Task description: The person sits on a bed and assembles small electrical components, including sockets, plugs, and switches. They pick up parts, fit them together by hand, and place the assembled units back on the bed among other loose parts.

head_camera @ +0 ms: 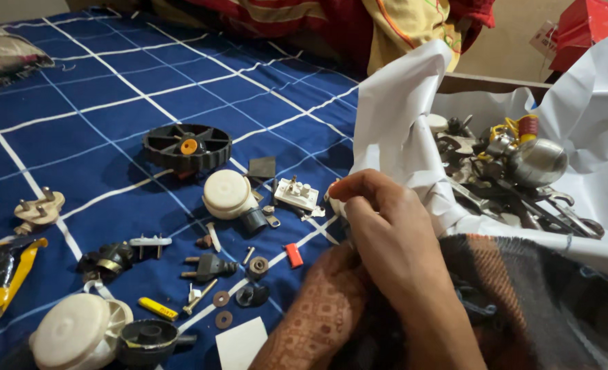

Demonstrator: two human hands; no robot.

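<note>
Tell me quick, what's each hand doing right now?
Right hand: fingers pinched together beside the white sheet; whether they grip something small cannot be told.
Left hand: lies under the right hand, fingers hidden, state cannot be told.

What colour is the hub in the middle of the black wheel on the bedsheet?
Orange. The wheel is black with an orange hub, clearest in the head view.

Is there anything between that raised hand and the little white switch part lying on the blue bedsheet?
Nothing visible. The hand hovers just right of the white switch part, its fingers pinched together and near it. Only bare bedsheet and a tiny metal scrap lie in the gap. Whether the fingers hold anything cannot be told.
</note>
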